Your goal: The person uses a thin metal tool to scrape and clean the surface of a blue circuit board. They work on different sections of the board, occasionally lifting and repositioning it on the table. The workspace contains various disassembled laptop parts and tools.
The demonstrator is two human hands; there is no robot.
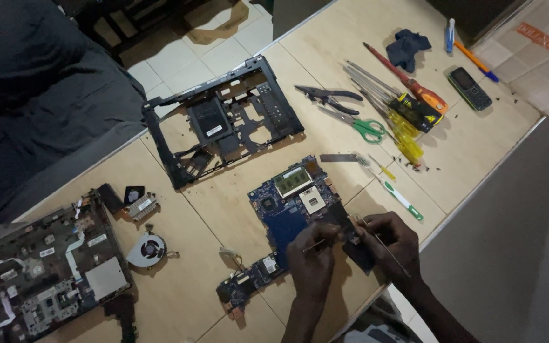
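Blue motherboard (pixel 284 219), one, lies at the table's (pixel 223 209) near right edge, little room beyond it. Left hand (pixel 312 254) pinches a thin metal tool (pixel 316 245) onto the board; right hand (pixel 392 244) is closed on a long thin probe (pixel 389 251). Open wood between the board and one black chassis frame (pixel 223 121). One fan (pixel 146 249) left. One pair of scissors (pixel 357 126), one phone (pixel 469 88) far right.
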